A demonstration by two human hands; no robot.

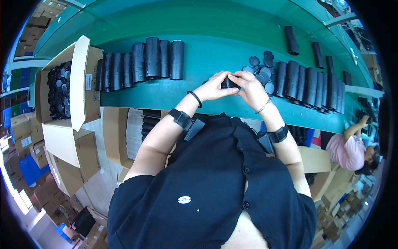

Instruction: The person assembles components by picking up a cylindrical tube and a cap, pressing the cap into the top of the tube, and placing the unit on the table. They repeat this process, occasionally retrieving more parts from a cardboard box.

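Note:
Over the green bench, my left hand (212, 88) and my right hand (252, 90) close together around a black plastic tube (226, 84), fingertips almost meeting at its far side. Both thumbs press near its end. Most of the tube is hidden by my fingers, so I cannot tell whether a disc sits on it. Just right of my right hand lies a loose pile of round black and grey discs (264, 76). Beyond the pile, a row of ribbed black tubes (307, 86) stretches right. Another row of black tubes (152, 58) is to my left.
An open cardboard box (78, 83) full of discs stands at the bench's left end. Single tubes (291, 40) lie at the back right. Below the near edge are an open carton (115, 135) and more boxes. A person in pink (348, 148) works at far right.

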